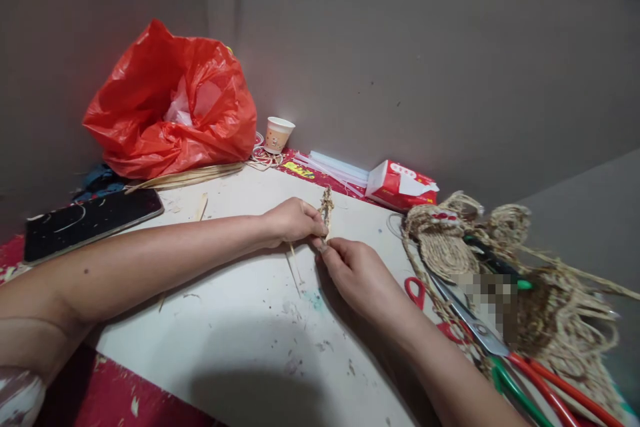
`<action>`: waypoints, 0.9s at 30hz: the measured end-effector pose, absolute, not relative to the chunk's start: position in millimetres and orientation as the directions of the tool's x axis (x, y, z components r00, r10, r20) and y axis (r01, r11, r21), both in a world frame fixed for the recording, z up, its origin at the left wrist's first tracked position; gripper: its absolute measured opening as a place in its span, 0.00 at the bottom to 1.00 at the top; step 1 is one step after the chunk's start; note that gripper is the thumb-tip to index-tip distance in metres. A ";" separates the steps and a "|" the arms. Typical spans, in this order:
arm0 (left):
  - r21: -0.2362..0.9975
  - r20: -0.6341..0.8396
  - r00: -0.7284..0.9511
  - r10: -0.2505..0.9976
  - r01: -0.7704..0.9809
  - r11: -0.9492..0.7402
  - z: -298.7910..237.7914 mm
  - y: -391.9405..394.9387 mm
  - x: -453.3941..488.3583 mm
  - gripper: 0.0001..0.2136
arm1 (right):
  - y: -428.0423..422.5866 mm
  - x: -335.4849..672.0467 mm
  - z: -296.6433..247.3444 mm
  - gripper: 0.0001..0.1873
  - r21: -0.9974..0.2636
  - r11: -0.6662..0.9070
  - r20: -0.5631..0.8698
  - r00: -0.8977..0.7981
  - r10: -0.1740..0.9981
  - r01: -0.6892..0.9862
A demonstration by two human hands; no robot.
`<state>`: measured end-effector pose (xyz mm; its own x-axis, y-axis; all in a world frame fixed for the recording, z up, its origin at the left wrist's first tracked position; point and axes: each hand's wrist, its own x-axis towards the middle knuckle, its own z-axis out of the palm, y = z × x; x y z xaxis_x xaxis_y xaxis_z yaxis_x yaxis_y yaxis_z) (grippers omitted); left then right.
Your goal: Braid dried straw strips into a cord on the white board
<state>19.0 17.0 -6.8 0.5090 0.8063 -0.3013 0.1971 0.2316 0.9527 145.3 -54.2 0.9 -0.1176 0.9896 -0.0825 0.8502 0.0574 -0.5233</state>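
Note:
My left hand point(293, 220) and my right hand point(355, 270) meet over the middle of a white board point(240, 320). Both pinch the lower end of a small braided straw piece point(327, 207) that stands upright between the fingertips. Thin loose straw strands point(295, 267) hang from it down onto the board. Both forearms rest on the board.
A red plastic bag point(170, 107), a paper cup point(277, 134) and a red tissue box point(400, 185) line the wall. A dark phone point(90, 220) lies at left. At right are woven straw items point(450, 240), loose straw, scissors point(465, 317) and red and green handled tools point(540, 387).

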 end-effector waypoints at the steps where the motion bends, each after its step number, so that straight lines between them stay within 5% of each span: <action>1: 0.953 -0.300 0.501 0.812 0.191 0.235 -6.6 16.8 19.5 0.06 | -56.0 142.9 2.3 0.16 -0.454 0.070 -0.071 -0.115 0.991 0.888; 8: 0.923 -0.384 0.431 0.817 0.162 0.348 -4.1 11.8 22.5 0.07 | -65.1 126.2 7.0 0.14 -0.017 0.089 -0.107 -0.090 0.990 0.996; 12: 0.899 -0.417 0.455 0.787 0.076 0.432 -1.3 9.0 22.4 0.09 | -75.8 117.7 11.7 0.13 0.043 0.203 -0.146 -0.195 0.970 0.978; 14: 0.889 -0.425 0.462 0.778 0.053 0.454 -1.1 10.1 21.5 0.09 | -81.7 119.7 20.0 0.12 -0.085 0.300 -0.173 -0.310 0.935 0.950; 18: 0.894 -0.405 0.458 0.791 0.019 0.447 -2.0 16.2 18.5 0.09 | -74.9 146.1 37.9 0.19 -0.597 0.285 -0.126 -0.439 0.890 0.750; 21: 0.893 -0.395 0.464 0.793 -0.006 0.449 -1.2 18.3 17.1 0.08 | -53.6 168.1 33.7 0.18 -0.792 0.071 0.172 0.109 0.979 0.606; 23: 0.894 -0.385 0.474 0.792 -0.022 0.447 0.1 17.3 17.5 0.08 | -41.7 171.6 22.9 0.17 -0.919 -0.052 0.029 0.197 0.980 0.392; 27: 0.925 -0.311 0.466 0.828 -0.054 0.377 1.5 14.1 19.8 0.10 | -34.8 156.5 6.8 0.15 -0.932 -0.362 -0.361 -0.073 0.930 0.003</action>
<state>19.8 14.1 1.5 0.4664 0.8283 -0.3106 -0.0538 0.3770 0.9247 156.5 -34.8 6.8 -0.0734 0.9297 -0.3609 0.0032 -0.3616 -0.9323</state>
